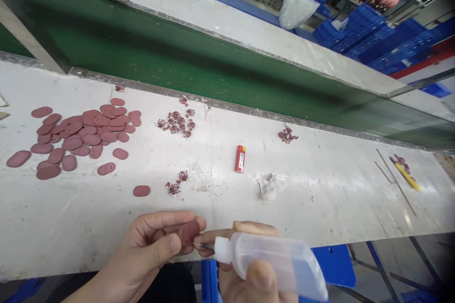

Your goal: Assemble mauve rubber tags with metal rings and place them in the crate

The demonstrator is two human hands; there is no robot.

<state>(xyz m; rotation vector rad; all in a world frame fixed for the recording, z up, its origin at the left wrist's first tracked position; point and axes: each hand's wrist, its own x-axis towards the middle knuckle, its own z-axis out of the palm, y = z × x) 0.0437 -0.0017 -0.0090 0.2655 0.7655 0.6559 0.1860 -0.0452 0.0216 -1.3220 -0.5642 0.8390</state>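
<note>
Between the thumb and fingers of my left hand (pixel 156 246) is a reddish-brown oval disc (pixel 189 233) with small holes. My right hand (pixel 249 270) grips a translucent squeeze bottle (pixel 277 262) lying nearly level, its thin nozzle pointing left at the disc's lower edge. Whether the tip touches the disc I cannot tell. On the bench, a single oval disc (pixel 141 191) lies beyond my left hand. Small brown figure-like pieces (pixel 173 189) sit close by, with a larger cluster of them (pixel 177 123) farther back.
A pile of oval discs (pixel 85 132) spreads over the left of the white bench (pixel 320 208). A red lighter (pixel 240 159) and crumpled tissue (pixel 272 185) lie mid-bench. Thin rods (pixel 396 182) and a yellow-handled tool (pixel 407 176) are at right. A green conveyor belt (pixel 213 71) runs behind.
</note>
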